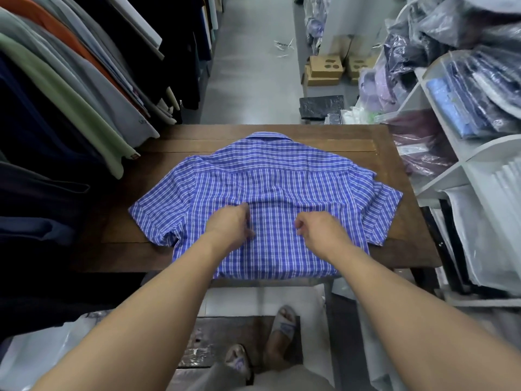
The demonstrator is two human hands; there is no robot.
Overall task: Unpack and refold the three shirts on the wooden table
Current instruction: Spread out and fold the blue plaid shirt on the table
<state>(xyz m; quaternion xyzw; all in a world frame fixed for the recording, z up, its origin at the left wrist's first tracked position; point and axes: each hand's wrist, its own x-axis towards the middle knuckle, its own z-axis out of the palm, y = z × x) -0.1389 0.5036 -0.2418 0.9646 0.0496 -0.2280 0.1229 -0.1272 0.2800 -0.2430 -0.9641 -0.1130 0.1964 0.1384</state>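
Both hands rest on the lower middle of a blue plaid shirt spread on the wooden table. The left hand has its fingers curled under, knuckles up, and seems to bunch a small ridge of cloth at its far edge; whether the fingertips truly pinch the fabric cannot be told, since they are tucked out of sight. The right hand is likewise loosely closed, thumb and forefinger drawn together against the cloth, with the grip itself hidden under the hand. The two hands lie near each other, a strip of plaid between them.

The shirt lies back side up, its long axis running straight away from the person: collar at the far end near the table's back edge, hem at the near end, where it reaches the front edge and hangs slightly over. The short sleeves stretch out left and right, the right sleeve partly doubled over itself and ending close to the table's right edge. The left sleeve stops well short of the left edge, leaving bare wood there and a band of bare wood beyond the collar.

Hanging garments crowd the left side and overhang the table's far left corner. White shelves stuffed with bagged clothes stand just beside the right edge. Beyond the table a grey floor aisle runs off, with cardboard boxes along its right side.
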